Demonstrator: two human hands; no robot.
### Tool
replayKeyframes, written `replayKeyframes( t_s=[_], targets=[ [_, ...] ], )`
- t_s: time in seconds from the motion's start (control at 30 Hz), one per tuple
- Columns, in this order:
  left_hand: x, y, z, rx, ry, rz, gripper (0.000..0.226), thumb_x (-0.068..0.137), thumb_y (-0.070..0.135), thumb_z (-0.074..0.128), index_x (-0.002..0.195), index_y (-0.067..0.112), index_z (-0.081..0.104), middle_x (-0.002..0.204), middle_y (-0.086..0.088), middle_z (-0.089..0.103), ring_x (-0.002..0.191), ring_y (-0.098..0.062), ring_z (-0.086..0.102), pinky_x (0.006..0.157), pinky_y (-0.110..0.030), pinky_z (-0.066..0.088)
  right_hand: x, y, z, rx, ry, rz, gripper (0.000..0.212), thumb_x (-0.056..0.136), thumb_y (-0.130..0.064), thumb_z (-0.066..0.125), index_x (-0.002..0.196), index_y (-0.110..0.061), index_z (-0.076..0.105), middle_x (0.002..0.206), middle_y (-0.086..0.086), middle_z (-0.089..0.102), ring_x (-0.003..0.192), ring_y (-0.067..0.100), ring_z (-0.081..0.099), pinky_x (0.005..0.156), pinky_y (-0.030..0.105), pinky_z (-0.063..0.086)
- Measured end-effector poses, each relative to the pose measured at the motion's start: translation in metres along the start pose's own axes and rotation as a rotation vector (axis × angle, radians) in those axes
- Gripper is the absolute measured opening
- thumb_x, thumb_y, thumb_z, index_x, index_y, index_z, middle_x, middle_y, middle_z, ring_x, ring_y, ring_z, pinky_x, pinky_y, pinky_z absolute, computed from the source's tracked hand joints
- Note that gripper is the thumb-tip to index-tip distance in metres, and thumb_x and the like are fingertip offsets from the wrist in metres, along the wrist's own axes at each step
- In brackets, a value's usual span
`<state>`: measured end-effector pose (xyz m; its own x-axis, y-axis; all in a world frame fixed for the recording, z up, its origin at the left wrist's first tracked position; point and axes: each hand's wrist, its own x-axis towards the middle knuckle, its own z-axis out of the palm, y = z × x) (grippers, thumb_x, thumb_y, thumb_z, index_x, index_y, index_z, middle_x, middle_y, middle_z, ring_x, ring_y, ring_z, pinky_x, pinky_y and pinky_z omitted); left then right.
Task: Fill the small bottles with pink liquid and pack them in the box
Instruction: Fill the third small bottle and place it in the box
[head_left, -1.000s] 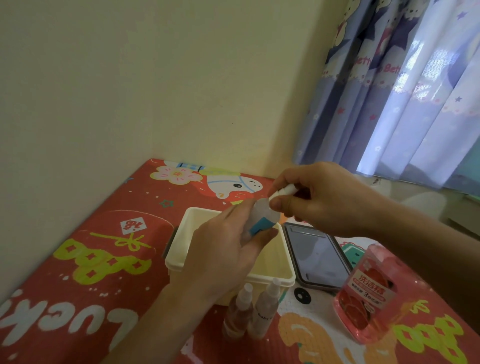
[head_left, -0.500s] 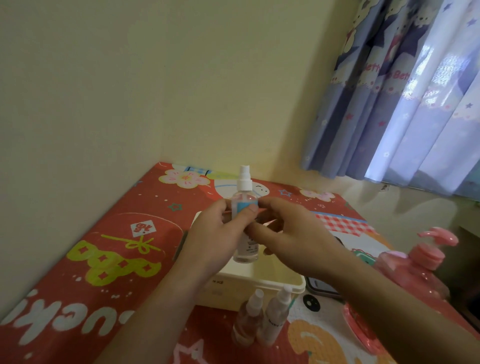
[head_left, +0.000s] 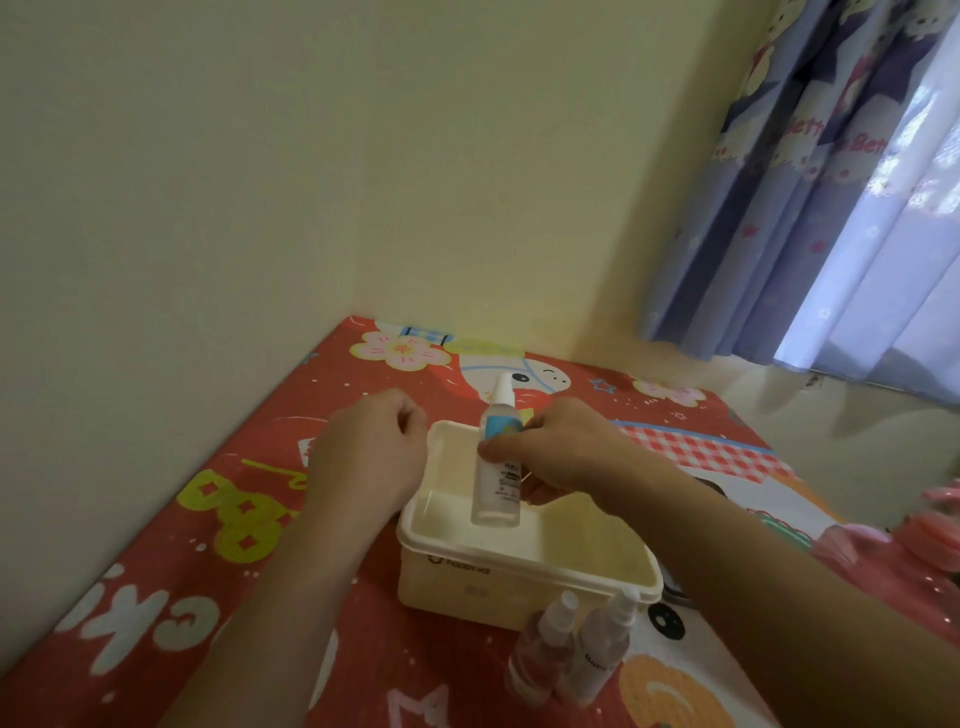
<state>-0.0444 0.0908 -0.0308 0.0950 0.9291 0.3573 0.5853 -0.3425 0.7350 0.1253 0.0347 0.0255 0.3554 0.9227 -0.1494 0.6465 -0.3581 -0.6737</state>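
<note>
A small spray bottle (head_left: 496, 467) with a white cap and a blue label band stands upright over the cream plastic box (head_left: 524, 569). My right hand (head_left: 556, 452) grips it around the middle. My left hand (head_left: 371, 457) hovers to the left of the box with its fingers loosely curled, holding nothing. Two more small spray bottles (head_left: 571, 652) stand on the mat just in front of the box. A big pink pump bottle (head_left: 930, 551) shows at the right edge, partly hidden by my right forearm.
Everything sits on a red patterned mat (head_left: 208, 519) in a corner of cream walls. Blue printed curtains (head_left: 831, 182) hang at the upper right. A small black disc (head_left: 666, 622) lies to the right of the box.
My left hand has let go of the bottle and moved left. My right hand now holds the bottle alone and has lowered it over the box.
</note>
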Motion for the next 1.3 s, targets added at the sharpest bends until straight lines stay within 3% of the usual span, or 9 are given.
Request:
replayKeyframes(
  t_s=[0.17,0.33,0.5,0.7,0.8,0.93,1.0,1.1,1.3],
  targets=[
    [0.003,-0.015,0.011,0.226,-0.149,-0.053,0.026,0.097,0.037,0.056,0.078,0.020,0.066,0.074,0.006,0.065,0.070,-0.018,0.059,0.060,-0.032,0.044,0.017,-0.002,0.022,-0.055,-0.125,0.107,0.032,0.078,-0.027,0.080,0.088,-0.001,0.064,0.074,0.012,0.075,0.060,0.021,0.075,0.053,0.030,0.061],
    [0.003,-0.016,0.014,0.279,-0.302,-0.096,0.022,0.096,0.041,0.058,0.091,0.023,0.069,0.076,0.006,0.064,0.076,-0.018,0.062,0.064,-0.030,0.044,0.031,-0.007,0.044,-0.185,-0.262,0.216,0.025,0.085,-0.026,0.074,0.082,-0.005,0.061,0.063,0.008,0.071,0.054,0.018,0.071,0.050,0.027,0.060],
    [0.002,-0.012,0.012,0.233,-0.330,-0.117,0.019,0.098,0.036,0.058,0.096,0.020,0.068,0.081,0.003,0.066,0.075,-0.018,0.062,0.060,-0.031,0.043,0.042,-0.005,0.069,-0.280,-0.393,0.337,0.024,0.090,-0.029,0.067,0.091,-0.006,0.059,0.084,0.009,0.067,0.065,0.017,0.064,0.062,0.028,0.057],
    [0.001,-0.013,0.011,0.222,-0.317,-0.102,0.020,0.099,0.035,0.057,0.096,0.018,0.067,0.078,0.003,0.063,0.074,-0.017,0.060,0.059,-0.030,0.040,0.047,-0.002,0.086,-0.277,-0.424,0.362,0.020,0.089,-0.020,0.063,0.101,-0.004,0.057,0.081,0.010,0.053,0.065,0.019,0.049,0.072,0.032,0.046],
    [0.001,-0.013,0.011,0.212,-0.314,-0.111,0.021,0.099,0.034,0.057,0.097,0.016,0.068,0.081,0.001,0.064,0.076,-0.019,0.060,0.059,-0.030,0.040,0.047,-0.001,0.087,-0.234,-0.436,0.369,0.025,0.090,-0.017,0.063,0.110,-0.002,0.058,0.097,0.012,0.058,0.078,0.022,0.055,0.081,0.031,0.051],
    [0.001,-0.011,0.012,0.216,-0.309,-0.109,0.021,0.100,0.032,0.056,0.098,0.015,0.067,0.083,0.000,0.064,0.076,-0.019,0.059,0.056,-0.029,0.036,0.045,0.001,0.086,-0.204,-0.431,0.349,0.037,0.091,-0.018,0.063,0.124,-0.002,0.056,0.126,0.016,0.060,0.110,0.029,0.063,0.098,0.042,0.052],
    [0.001,-0.011,0.011,0.221,-0.312,-0.111,0.021,0.100,0.032,0.056,0.098,0.014,0.067,0.083,0.000,0.063,0.076,-0.020,0.059,0.057,-0.029,0.037,0.046,0.001,0.087,-0.208,-0.415,0.333,0.031,0.091,-0.017,0.065,0.117,-0.002,0.058,0.116,0.015,0.063,0.103,0.027,0.065,0.097,0.039,0.053],
    [0.001,-0.012,0.012,0.218,-0.313,-0.106,0.021,0.100,0.031,0.056,0.098,0.014,0.067,0.082,-0.001,0.063,0.077,-0.022,0.060,0.060,-0.031,0.040,0.049,0.001,0.088,-0.223,-0.386,0.316,0.019,0.091,-0.017,0.067,0.101,-0.003,0.059,0.082,0.009,0.058,0.075,0.022,0.058,0.083,0.033,0.053],
    [0.001,-0.012,0.012,0.220,-0.301,-0.104,0.020,0.100,0.031,0.056,0.096,0.015,0.067,0.078,0.001,0.062,0.072,-0.018,0.059,0.056,-0.029,0.038,0.048,0.005,0.088,-0.235,-0.357,0.251,0.018,0.093,-0.018,0.066,0.100,-0.003,0.061,0.092,0.010,0.060,0.084,0.023,0.059,0.089,0.035,0.054]
  ],
)
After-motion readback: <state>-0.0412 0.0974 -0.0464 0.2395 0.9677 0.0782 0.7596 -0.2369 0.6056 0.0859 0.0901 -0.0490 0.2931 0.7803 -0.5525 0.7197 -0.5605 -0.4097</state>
